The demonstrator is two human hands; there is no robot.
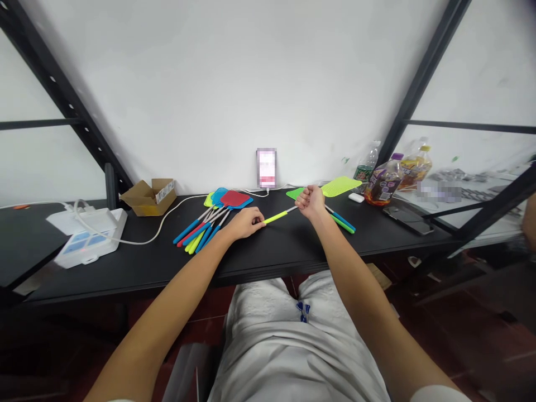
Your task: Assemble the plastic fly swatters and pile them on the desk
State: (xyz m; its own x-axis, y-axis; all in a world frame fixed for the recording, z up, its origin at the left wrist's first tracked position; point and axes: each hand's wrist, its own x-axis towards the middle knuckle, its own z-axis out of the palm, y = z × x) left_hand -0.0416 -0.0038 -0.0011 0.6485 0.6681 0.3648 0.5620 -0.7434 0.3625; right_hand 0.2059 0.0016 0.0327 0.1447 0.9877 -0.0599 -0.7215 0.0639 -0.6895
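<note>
A yellow-green fly swatter (341,186) is held level above the black table, its head pointing to the right. My left hand (248,222) pinches the end of its yellow handle. My right hand (310,201) is closed around the metal shaft near the head and hides part of it. To the left lies a fanned pile of fly swatters (235,198) with red, blue and yellow heads and handles. Under and behind my right hand rest a green fly swatter (294,193) and a blue handle (343,220), partly hidden.
A phone (267,167) leans on the wall, its cable on the table (268,254). An open cardboard box (149,197) and a white power strip (90,237) stand left. Right are bottles (382,181), a white earbud case (356,197) and a dark phone (408,220).
</note>
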